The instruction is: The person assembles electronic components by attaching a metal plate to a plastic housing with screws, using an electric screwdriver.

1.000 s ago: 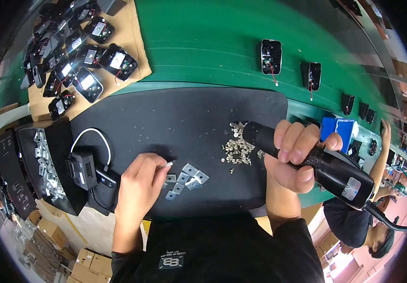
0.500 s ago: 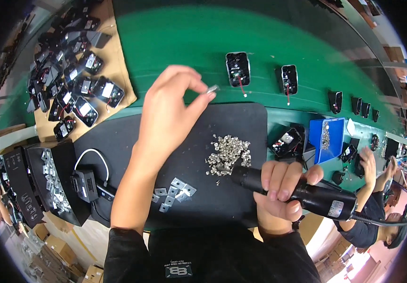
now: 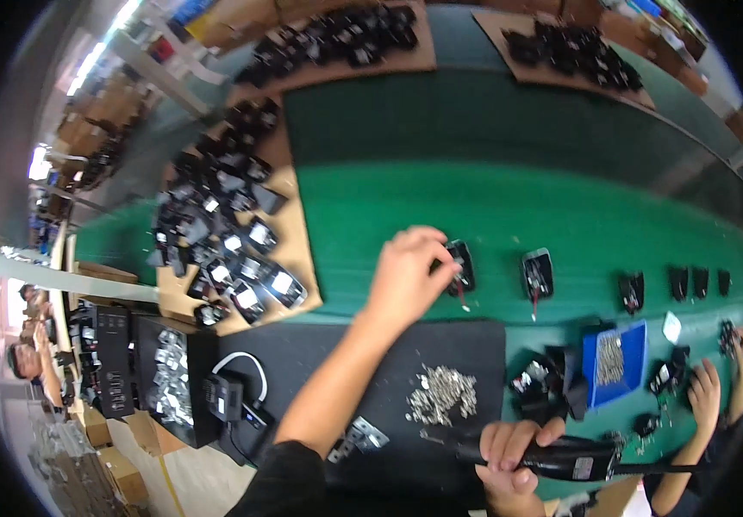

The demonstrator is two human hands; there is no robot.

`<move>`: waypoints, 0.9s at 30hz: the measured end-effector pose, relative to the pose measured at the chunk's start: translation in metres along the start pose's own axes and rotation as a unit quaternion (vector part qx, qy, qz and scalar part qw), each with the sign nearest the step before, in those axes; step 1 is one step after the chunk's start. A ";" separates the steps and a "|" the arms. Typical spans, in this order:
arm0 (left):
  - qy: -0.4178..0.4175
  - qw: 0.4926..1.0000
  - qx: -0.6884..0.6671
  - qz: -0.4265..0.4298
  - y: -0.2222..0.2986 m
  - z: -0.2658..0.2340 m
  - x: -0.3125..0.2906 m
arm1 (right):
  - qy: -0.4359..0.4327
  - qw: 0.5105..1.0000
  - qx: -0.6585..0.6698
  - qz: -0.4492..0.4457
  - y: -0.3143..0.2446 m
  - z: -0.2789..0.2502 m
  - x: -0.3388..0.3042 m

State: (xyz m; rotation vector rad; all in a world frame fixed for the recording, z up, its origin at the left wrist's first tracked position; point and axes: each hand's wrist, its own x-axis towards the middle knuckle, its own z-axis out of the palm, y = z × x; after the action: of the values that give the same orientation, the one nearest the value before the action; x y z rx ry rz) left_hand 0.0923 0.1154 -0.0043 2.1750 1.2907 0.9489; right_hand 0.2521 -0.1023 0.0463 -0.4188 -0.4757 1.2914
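Left hand (image 3: 415, 271): over black housing (image 3: 466, 269); grip unclear.
Right hand (image 3: 514, 452): wraps black power driver (image 3: 565, 459).
Red wire (image 3: 461, 295): best kept clear.

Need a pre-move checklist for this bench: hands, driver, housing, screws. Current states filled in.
1. Right hand gripping black corded driver: ok.
2. Driver apart from the nearest black housing: ok, it is low, on the near side of the bench.
3. Left hand at that housing: ok, fingertips at its left side.
4. Small part between the left fingertips: cannot tell, too small and blurred.
5. Housing's red wire clear of the left fingers: cannot tell, they overlap the housing.
6. Loose screws available: ok, heaped on the black mat.
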 end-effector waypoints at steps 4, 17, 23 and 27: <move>0.005 0.990 -0.081 -0.118 0.013 0.004 0.003 | 0.035 0.998 -0.031 -0.040 0.009 0.003 -0.002; -0.050 0.996 0.028 -0.075 0.035 -0.094 -0.072 | -0.001 0.997 -0.053 -0.052 0.006 0.011 -0.002; -0.076 0.984 -0.088 -0.133 0.023 -0.095 -0.147 | -0.064 0.990 -0.042 -0.116 0.002 0.010 -0.018; -0.096 0.980 -0.112 -0.136 0.024 -0.097 -0.147 | -0.059 0.987 -0.004 -0.151 -0.004 0.027 -0.032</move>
State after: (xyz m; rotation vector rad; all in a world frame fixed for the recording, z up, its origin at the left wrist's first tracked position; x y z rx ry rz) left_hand -0.0142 -0.0235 0.0275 1.8142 1.2809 0.7184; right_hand 0.2335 -0.1333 0.0680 -0.2650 -0.6187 1.0239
